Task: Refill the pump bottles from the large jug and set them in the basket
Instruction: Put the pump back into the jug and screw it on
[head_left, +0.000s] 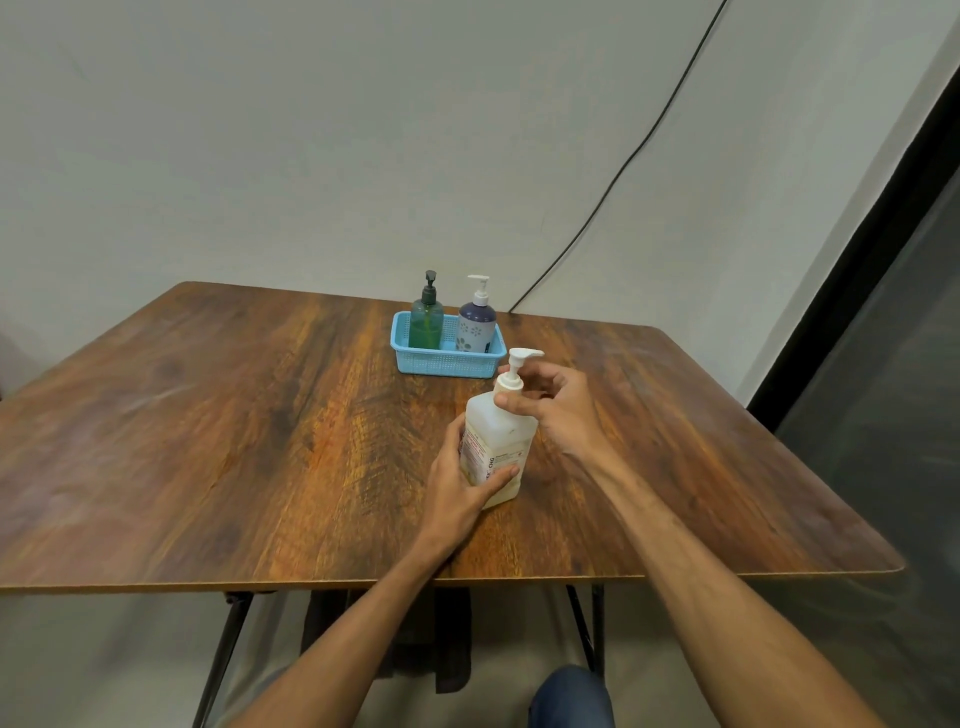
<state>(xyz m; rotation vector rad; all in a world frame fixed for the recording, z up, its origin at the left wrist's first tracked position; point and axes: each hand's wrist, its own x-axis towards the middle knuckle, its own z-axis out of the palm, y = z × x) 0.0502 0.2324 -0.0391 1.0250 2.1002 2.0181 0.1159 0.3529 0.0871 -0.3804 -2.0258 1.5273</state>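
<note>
**A:** Any writing you can read?

**B:** Only on the large jug (496, 441). Dark letters, "CHG", run up its label. The red print next to them is too blurred to read. The purple bottle (475, 325) has a pale flower pattern, and any words on it are too small to make out.

**A:** Where's the jug from the blue basket (441, 364)?

**B:** Just in front of the basket, on the person's side and a little to its right. It stands upright on the table (208, 415), not touching the basket.

**A:** And the hands?

**B:** The left hand (462, 488) grips the jug's lower body, with the thumb (498, 477) laid across the label and the fingers wrapped round the far side. The right hand (556, 402) is at the neck, its thumb and curled fingers (506, 401) closed on the collar under the white pump head (522, 356).

**A:** What's in the basket?

**B:** The green bottle (426, 322) on the left and the purple one on the right, both upright and side by side.
</note>
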